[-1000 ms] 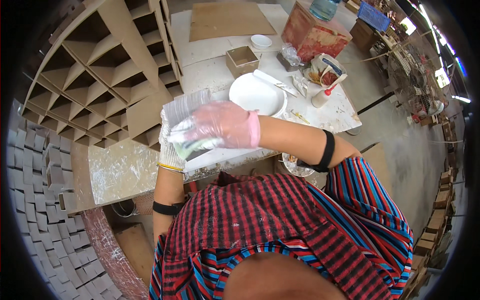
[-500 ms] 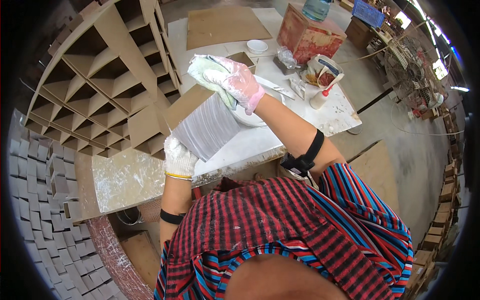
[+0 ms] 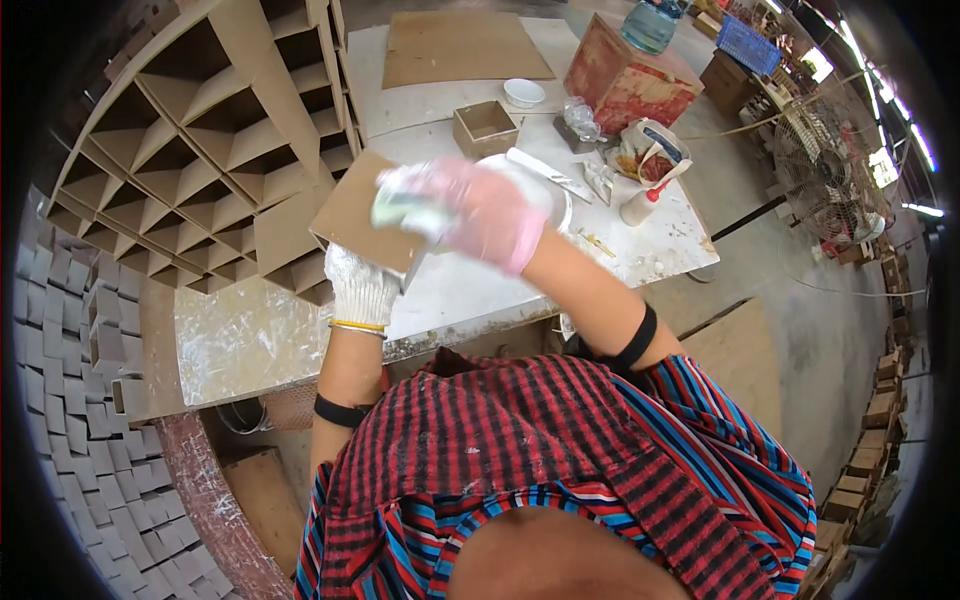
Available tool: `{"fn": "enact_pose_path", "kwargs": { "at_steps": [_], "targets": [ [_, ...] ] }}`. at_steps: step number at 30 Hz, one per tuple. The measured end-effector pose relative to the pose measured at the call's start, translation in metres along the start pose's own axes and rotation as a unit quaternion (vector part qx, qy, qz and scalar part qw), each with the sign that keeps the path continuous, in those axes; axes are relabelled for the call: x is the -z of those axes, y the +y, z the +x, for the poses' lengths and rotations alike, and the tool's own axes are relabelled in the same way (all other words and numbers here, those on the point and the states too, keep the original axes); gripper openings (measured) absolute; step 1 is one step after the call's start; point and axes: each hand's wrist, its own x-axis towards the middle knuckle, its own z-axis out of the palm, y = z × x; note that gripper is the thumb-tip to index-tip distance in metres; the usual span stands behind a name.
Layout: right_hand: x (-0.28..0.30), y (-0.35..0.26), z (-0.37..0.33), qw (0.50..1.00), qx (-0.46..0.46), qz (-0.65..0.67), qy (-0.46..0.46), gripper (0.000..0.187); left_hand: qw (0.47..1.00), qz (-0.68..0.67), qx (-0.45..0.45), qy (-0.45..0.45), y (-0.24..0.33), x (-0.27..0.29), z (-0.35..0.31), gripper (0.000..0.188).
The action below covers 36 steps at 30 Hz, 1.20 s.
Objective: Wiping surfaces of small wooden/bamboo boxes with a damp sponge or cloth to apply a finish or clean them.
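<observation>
My left hand (image 3: pixel 360 287), in a white knitted glove, grips a brown cardboard box (image 3: pixel 352 213) by its near side. The box is tilted above the table, with a plain brown face toward me. In a pink glove, smeared by motion, my right hand (image 3: pixel 497 215) is closed on a pale green and white cloth (image 3: pixel 412 207). The cloth lies over the right part of that face. Beyond my right hand is a round white tray (image 3: pixel 563 212), partly hidden, with a white flat-bladed tool (image 3: pixel 545 172) across it.
On the white-stained table (image 3: pixel 450 300) stand a small open box (image 3: pixel 487 128), a white bowl (image 3: pixel 524 93), a red-tipped bottle (image 3: pixel 640 206) and a bag (image 3: pixel 655 150). A large cardboard grid (image 3: pixel 190 130) rises at left; grey boxes (image 3: pixel 90 420) are stacked below. A fan (image 3: pixel 830 150) stands right.
The box has turned: its streaked grey-white side faced me before, and a plain brown face does now. My right hand with the cloth has moved slightly down, uncovering the small open box behind.
</observation>
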Motion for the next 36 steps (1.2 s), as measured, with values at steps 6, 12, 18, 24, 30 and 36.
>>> {"fn": "enact_pose_path", "kwargs": {
  "at_steps": [6,12,18,24,30,36],
  "targets": [
    [-0.008,-0.013,-0.006,0.996,-0.04,-0.065,0.041,0.033,0.953,0.25,-0.06,-0.163,0.008,-0.013,-0.005,0.038],
    [-0.011,-0.027,-0.008,0.992,0.055,-0.088,0.07,0.034,0.995,-0.037,-0.019,-0.088,0.0,0.038,0.012,0.039],
    [-0.006,-0.005,-0.015,0.988,-0.13,-0.024,0.076,0.032,0.977,0.197,-0.047,-0.061,0.009,-0.031,-0.011,0.046],
    [-0.02,-0.04,-0.024,0.995,0.053,-0.075,0.041,0.054,0.976,-0.057,-0.027,-0.208,0.017,0.026,0.007,0.045],
    [-0.005,-0.005,-0.009,0.976,-0.19,0.059,0.091,0.033,0.914,0.387,-0.103,-0.069,0.013,-0.023,-0.018,0.045],
    [-0.011,-0.04,-0.017,0.997,-0.051,-0.021,0.049,0.037,0.977,0.17,-0.1,-0.077,0.017,-0.039,-0.023,0.033]
  ]
}}
